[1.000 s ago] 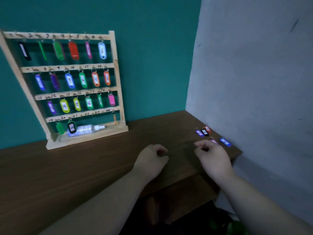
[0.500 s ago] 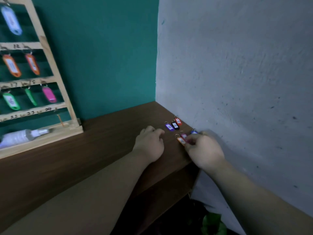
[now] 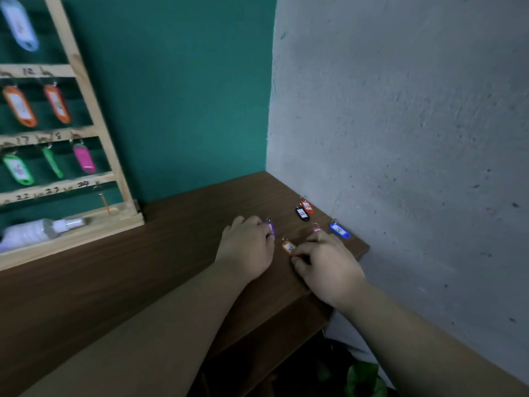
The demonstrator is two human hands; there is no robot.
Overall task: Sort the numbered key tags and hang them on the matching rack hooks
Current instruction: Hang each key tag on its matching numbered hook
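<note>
**A:** In the head view, where do the loose tags lie?

**B:** All at the far right end of the table (image 3: pixel 143 267), close under the grey wall (image 3: pixel 400 124); I judge they are kept there as a sorting pile, well apart from the rack (image 3: pixel 86 110), which stands by the teal wall (image 3: pixel 186 96) at the left.

**A:** And the hands?

**B:** The right hand (image 3: pixel 329 265) has thumb and forefinger pinched on the near end of the orange tag (image 3: pixel 288 247); the tag lies flat on the wood, label up. The left hand (image 3: pixel 246 250) rests knuckles up, fingers curled; the purple tag (image 3: pixel 270 228) peeks out at its fingertips; whether it grips that tag or only covers it, I cannot tell.

**A:** Why take the orange one by that end?

**B:** My guess: the label can be read and the ring is free for a hook.

**A:** Which way does it point?

**B:** Its long axis runs away from the person, leaning a little left; the ring end is the far one. The blue tag (image 3: pixel 339 230) lies on a like slant nearer the wall; the black tag (image 3: pixel 302 214) and red tag (image 3: pixel 307 207) lie side by side, rings toward the corner; the pink tag (image 3: pixel 317 229) is mostly hidden behind the right fingers.

**A:** And the hooks?

**B:** Those marked 22 and 23 seem bare; blur hides the rest.
</note>
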